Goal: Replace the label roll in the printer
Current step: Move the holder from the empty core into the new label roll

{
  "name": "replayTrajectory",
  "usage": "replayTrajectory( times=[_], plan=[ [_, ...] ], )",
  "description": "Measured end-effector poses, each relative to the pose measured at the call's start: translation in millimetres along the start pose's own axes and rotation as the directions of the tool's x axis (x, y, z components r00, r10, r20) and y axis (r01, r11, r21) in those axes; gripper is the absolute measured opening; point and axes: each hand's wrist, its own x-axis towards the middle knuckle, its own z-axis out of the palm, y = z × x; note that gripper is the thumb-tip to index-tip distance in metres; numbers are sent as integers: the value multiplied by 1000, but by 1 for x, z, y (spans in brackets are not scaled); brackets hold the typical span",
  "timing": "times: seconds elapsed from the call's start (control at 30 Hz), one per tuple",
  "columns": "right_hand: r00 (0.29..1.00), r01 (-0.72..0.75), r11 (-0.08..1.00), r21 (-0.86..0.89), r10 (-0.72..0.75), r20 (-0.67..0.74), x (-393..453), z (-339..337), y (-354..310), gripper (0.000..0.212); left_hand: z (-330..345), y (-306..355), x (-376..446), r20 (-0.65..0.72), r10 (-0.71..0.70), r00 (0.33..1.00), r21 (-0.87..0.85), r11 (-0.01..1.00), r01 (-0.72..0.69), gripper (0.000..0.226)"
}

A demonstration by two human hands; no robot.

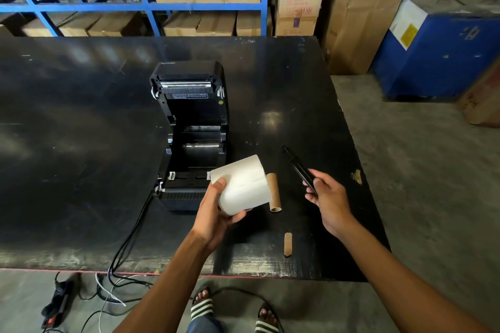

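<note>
A black label printer (189,116) stands on the black table (81,130) with its lid swung up and its roll bay showing no roll. My left hand (213,213) grips a full white label roll (243,184) just in front of the printer's right corner, tilted. My right hand (327,197) holds a black spindle rod (299,167) by its near end, pointing away to the upper left. A bare brown cardboard core (273,192) lies on the table between the roll and the spindle.
A second, flattened cardboard core (288,244) lies near the table's front edge. Cables (127,246) run from the printer over the edge to a power strip (58,303) on the floor. Blue shelving with cartons stands behind; a blue machine (438,43) is at the right.
</note>
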Motion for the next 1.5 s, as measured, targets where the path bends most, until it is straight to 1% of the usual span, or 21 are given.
replayTrajectory(
  times=[0.07,0.13,0.2,0.27,0.37,0.5,0.53,0.63,0.7,0.77,0.87,1.03,1.1,1.13,1.17,1.2,1.27,1.3,1.33,1.4,1.5],
  plan=[
    [988,76,997,22,-78,136,-8,-2,-8,32,-2,4,2,23,-21,1000,-94,995,23,63],
    [959,156,987,-45,-140,248,-13,-2,-12,35,-5,8,3,49,-32,998,-154,987,39,62],
    [936,229,963,-145,-177,303,-16,-2,-15,37,-10,10,4,71,-33,997,-169,985,45,60],
    [926,280,934,-224,-201,318,-16,-3,-18,38,-13,11,5,97,-28,995,-153,987,43,54],
    [909,350,888,-300,-245,336,-14,-7,-27,39,-19,13,5,126,-4,992,-37,999,9,57],
    [857,450,821,-350,-287,429,-13,-6,-39,35,-28,15,4,147,-7,989,170,985,-18,61],
    [857,437,847,-302,-291,425,-14,-4,-39,32,-28,15,4,144,-15,989,179,984,-11,62],
    [903,281,959,-28,-254,347,-22,2,-36,22,-25,14,4,131,-29,991,116,993,14,63],
    [926,206,975,86,-223,304,-26,7,-32,15,-22,12,3,131,-36,991,83,996,25,61],
    [925,153,976,152,-196,324,-29,13,-27,13,-17,10,0,148,-41,988,69,997,31,60],
    [917,166,983,78,-183,354,-33,24,-21,20,-10,8,-1,167,-53,984,95,995,37,60],
    [925,201,979,-22,-182,334,-29,23,-20,19,-5,4,1,154,-77,985,80,995,65,59],
    [950,190,981,-40,-173,259,-22,15,-17,16,-4,4,1,162,-78,984,63,996,68,57],
    [967,194,975,-105,-172,187,-16,9,-13,14,-4,4,1,167,-77,983,57,996,68,57],
    [979,195,954,-227,-174,110,-9,2,-7,14,-4,4,1,170,-77,982,52,996,69,57],
    [985,173,901,-397,-168,49,-2,-6,1,15,-4,4,2,173,-77,982,47,996,70,56],
    [994,75,702,-708,-107,-1,10,-22,20,29,-4,4,3,174,-77,982,37,997,71,58],
    [998,35,595,-803,-64,-5,13,-27,29,39,-3,5,3,170,-77,982,35,997,72,60],
    [1000,9,512,-859,-29,-6,13,-30,37,49,-2,5,4,167,-76,983,35,997,71,62],
    [1000,-11,435,-900,-7,-16,14,-32,52,58,-1,5,5,165,-73,984,35,997,69,67],
    [998,-5,447,-894,-60,-35,15,-32,67,48,0,5,6,162,-69,984,32,997,64,68]
  ],
)
